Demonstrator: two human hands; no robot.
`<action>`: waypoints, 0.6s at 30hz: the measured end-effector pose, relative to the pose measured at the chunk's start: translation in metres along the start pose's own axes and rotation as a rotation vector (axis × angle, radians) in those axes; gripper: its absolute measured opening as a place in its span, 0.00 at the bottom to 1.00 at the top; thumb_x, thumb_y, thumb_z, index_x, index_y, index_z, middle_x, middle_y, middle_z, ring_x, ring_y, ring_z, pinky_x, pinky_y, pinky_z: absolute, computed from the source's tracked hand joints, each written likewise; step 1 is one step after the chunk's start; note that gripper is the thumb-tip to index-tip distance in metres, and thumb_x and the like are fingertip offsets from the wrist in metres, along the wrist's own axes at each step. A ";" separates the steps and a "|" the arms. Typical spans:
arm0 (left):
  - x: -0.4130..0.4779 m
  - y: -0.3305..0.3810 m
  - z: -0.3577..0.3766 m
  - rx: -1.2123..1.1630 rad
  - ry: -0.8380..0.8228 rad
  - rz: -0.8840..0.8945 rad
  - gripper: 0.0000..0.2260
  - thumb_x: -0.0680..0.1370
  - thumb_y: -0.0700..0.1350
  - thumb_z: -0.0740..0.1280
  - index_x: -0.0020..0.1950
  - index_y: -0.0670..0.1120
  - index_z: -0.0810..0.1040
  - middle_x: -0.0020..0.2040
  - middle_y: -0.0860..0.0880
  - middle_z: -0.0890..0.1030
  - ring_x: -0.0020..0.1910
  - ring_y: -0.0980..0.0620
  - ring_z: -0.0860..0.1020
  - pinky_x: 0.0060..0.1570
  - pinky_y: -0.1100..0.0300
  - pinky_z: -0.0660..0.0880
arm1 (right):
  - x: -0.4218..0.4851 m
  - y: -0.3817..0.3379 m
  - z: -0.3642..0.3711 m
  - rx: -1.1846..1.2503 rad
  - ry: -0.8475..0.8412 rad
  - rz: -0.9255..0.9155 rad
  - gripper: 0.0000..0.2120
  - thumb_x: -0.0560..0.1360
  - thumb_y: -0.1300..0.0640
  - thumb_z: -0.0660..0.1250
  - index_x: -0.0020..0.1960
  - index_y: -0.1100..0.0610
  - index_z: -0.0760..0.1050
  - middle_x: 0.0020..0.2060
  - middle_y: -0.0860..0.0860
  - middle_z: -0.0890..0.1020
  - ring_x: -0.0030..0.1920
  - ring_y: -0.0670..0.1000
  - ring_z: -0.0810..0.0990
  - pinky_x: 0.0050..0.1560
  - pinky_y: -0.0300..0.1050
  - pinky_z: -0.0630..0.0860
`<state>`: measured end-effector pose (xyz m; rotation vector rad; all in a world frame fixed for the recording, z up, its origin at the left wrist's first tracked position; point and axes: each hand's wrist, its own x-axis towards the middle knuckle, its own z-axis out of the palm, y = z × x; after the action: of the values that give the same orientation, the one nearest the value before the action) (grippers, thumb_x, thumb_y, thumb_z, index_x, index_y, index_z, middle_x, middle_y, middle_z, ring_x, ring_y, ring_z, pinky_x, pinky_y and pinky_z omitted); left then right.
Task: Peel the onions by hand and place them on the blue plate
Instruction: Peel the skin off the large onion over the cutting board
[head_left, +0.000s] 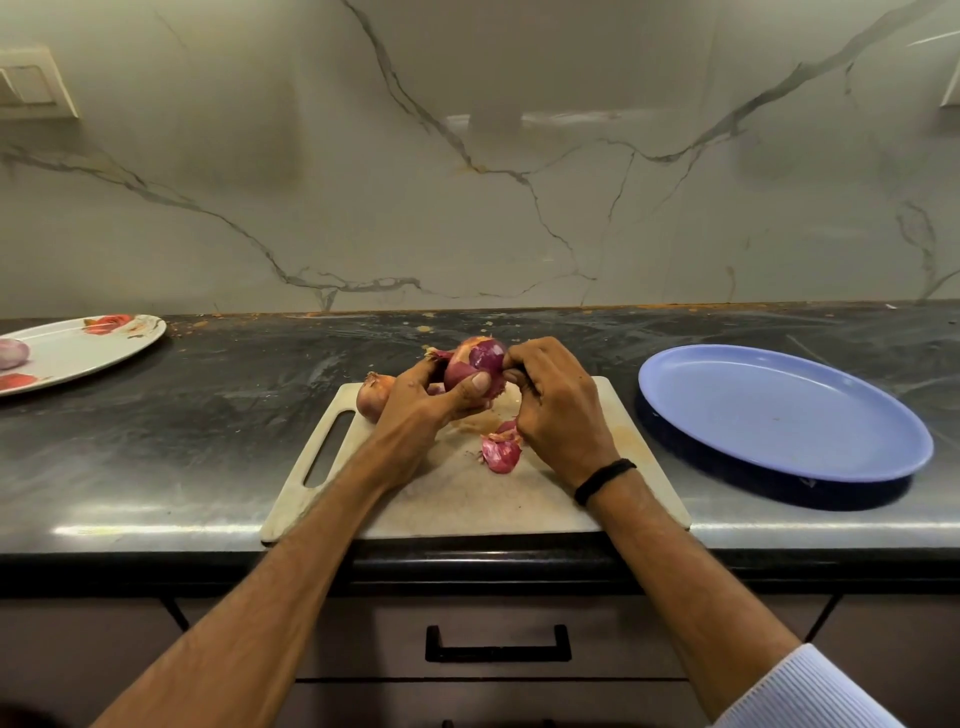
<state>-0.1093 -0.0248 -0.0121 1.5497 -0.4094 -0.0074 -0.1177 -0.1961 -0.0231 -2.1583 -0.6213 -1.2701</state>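
"Where's the onion just now?"

"Up off the board. The round, glossy purple-red onion (478, 358) is held over the far edge of the pale, scuffed rectangular cutting board (467, 493); the left hand (431, 400) grips it from below, thumb flat across its front and fingers wrapped behind; the right hand (556, 410) has its fingertips curled in tight, pinching at the onion's right end."

"Which way does it lie?"

"On its side, long axis roughly along the board's far edge; a dry papery tip pokes out leftwards past the left fingers; the other end is hidden under the right fingers. Smooth purple flesh shows on top, with duller reddish skin lower down."

"Anything else on the board?"

"A tan onion (371, 397), papery and unpeeled, at the far left corner by the slot handle, partly hidden behind the left hand; crumpled pink peel scraps (501, 449) lie mid-board, just under the heel of the right hand."

"And the plate?"

"The smooth oval blue plate (779, 410) sits on the dark, streaky stone counter (208, 415), just beside the board's right edge. At the counter's far left edge a white oval plate with red flowers (93, 343) carries a pale purple onion (11, 353); a veined marble wall (519, 208) stands behind; there's a black band (602, 480) on the right wrist and a ribbed white sleeve (810, 691) up that arm; a black drawer handle (497, 644) sits below the counter's front edge."
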 end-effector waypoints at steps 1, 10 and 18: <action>0.000 0.000 0.000 -0.007 0.006 0.001 0.24 0.73 0.49 0.75 0.66 0.42 0.74 0.59 0.39 0.81 0.52 0.46 0.85 0.55 0.56 0.81 | -0.001 0.000 0.000 0.000 -0.014 -0.001 0.07 0.75 0.70 0.66 0.50 0.62 0.78 0.44 0.56 0.79 0.45 0.51 0.76 0.48 0.43 0.77; 0.001 0.000 -0.001 -0.080 0.050 0.017 0.27 0.74 0.52 0.72 0.69 0.40 0.72 0.61 0.39 0.80 0.54 0.43 0.85 0.56 0.53 0.81 | -0.003 0.005 0.002 -0.102 -0.095 0.172 0.07 0.74 0.70 0.65 0.42 0.59 0.74 0.38 0.52 0.75 0.39 0.50 0.73 0.45 0.49 0.77; 0.001 0.000 0.000 -0.073 0.031 0.024 0.25 0.74 0.53 0.72 0.68 0.44 0.73 0.61 0.41 0.81 0.54 0.44 0.85 0.56 0.50 0.81 | 0.000 0.005 0.001 0.053 -0.046 0.080 0.11 0.74 0.64 0.72 0.56 0.59 0.77 0.49 0.52 0.77 0.48 0.44 0.73 0.50 0.31 0.72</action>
<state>-0.1086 -0.0250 -0.0118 1.4714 -0.3989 0.0204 -0.1143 -0.1991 -0.0243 -2.1522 -0.5744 -1.1525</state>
